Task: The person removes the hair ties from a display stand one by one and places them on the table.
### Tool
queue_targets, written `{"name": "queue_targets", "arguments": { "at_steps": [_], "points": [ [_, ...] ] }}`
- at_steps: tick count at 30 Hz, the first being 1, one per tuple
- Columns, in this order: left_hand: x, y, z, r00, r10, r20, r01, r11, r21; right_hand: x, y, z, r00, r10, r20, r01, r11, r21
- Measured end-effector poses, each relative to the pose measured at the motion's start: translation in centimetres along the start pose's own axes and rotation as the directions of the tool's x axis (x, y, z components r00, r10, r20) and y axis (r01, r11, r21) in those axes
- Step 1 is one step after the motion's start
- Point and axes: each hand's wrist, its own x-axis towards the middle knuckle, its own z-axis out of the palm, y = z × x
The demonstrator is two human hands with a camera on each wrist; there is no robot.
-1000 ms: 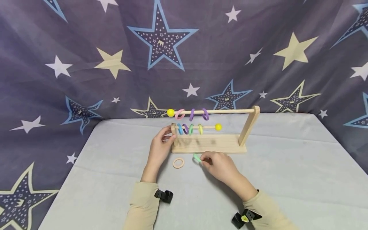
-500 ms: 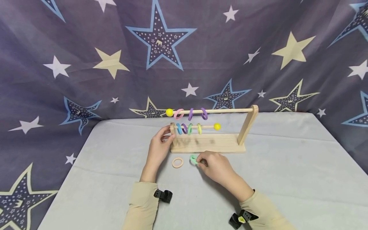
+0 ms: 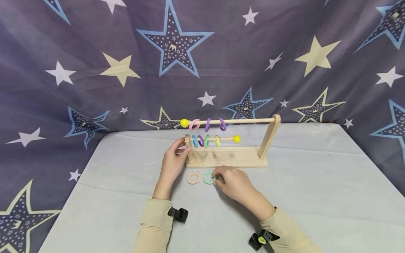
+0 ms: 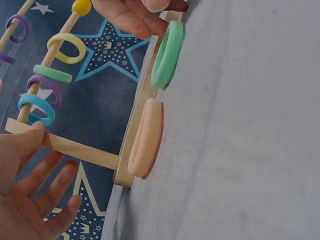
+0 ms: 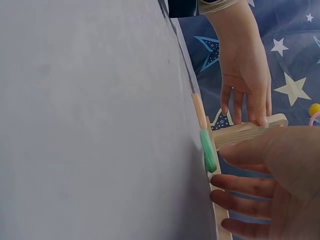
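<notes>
My left hand [image 3: 174, 160] grips the short left post [image 3: 188, 151] of a wooden stand between thumb and fingers; in the left wrist view its thumb [image 4: 34, 135] lies against the post and the other fingers spread loosely. A green ring [image 3: 205, 180] lies flat on the table in front of the stand. My right hand [image 3: 235, 182] is at that ring's right edge, and in the right wrist view its thumb [image 5: 245, 151] and fingers stand apart beside the ring. Left of the green ring lies a natural wood-coloured ring [image 3: 189, 181].
Above the stand's base [image 3: 227, 161], an upper rod [image 3: 246, 121] carries a pink ring [image 3: 191, 126] and two purple ones. The lower rod [image 3: 226, 138] bears blue, purple, green and yellow rings. Yellow balls cap both rods. A star-patterned cloth [image 3: 158, 88] hangs behind the table.
The green ring, tilted in my right fingers a second ago, has moved left and down and now lies flat beside the wood-coloured ring. My right fingers have loosened; the left hand stays on the post.
</notes>
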Motion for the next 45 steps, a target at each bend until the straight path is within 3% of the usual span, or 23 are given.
{"name": "queue_targets", "arguments": {
  "at_steps": [9,16,25,32,45],
  "points": [
    [0.0,0.1,-0.3,1.000,-0.017,-0.001,0.017,1.000,-0.010,0.1,-0.2,-0.3,1.000,0.011,0.011,-0.011,1.000,0.022],
    [-0.2,0.0,-0.2,1.000,-0.012,0.003,0.013,1.000,-0.025,0.1,-0.1,-1.0,0.993,0.045,-0.111,-0.036,0.996,0.085],
    [-0.1,0.0,-0.1,1.000,-0.019,0.008,0.019,0.999,-0.033,0.4,0.9,-1.6,0.962,0.055,-0.269,-0.003,0.982,0.191],
    [0.0,0.0,-0.2,1.000,-0.020,0.008,0.021,0.999,-0.030,1.2,1.6,-2.0,0.944,0.084,-0.319,0.002,0.965,0.262],
    [-0.1,0.1,0.0,1.000,-0.026,0.002,0.026,0.999,-0.020,3.0,1.5,-2.0,0.919,0.136,-0.371,-0.028,0.959,0.282]
  ]
}}
